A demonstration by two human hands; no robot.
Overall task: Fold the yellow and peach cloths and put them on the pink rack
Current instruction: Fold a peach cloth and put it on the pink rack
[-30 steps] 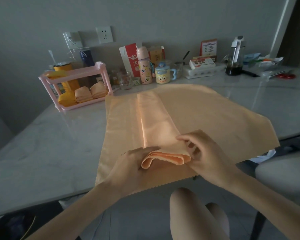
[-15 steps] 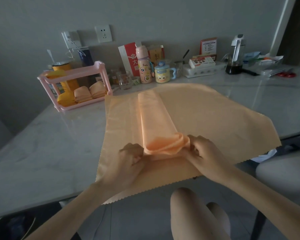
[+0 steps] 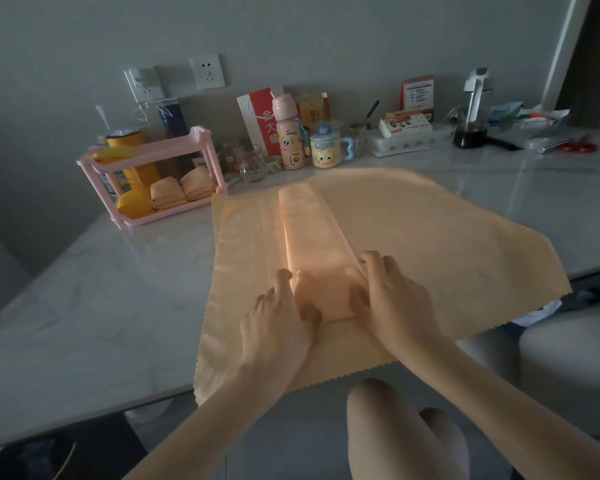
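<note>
My left hand (image 3: 278,323) lies with fingers straight and together, pressing the near end of the folded peach strip (image 3: 309,233), which rests on a spread peach cloth (image 3: 430,244) on the tabletop (image 3: 101,306). My right hand (image 3: 395,303) sits at the strip's right edge, thumb on top and fingers bent; I cannot tell whether they pinch it. The pink rack (image 3: 153,150) stands at the far left, with folded cloths (image 3: 179,192) on its lower shelf

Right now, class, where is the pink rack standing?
In the head view, the pink rack stands far left on the table, right by the far left corner of the spread peach cloth.
</note>
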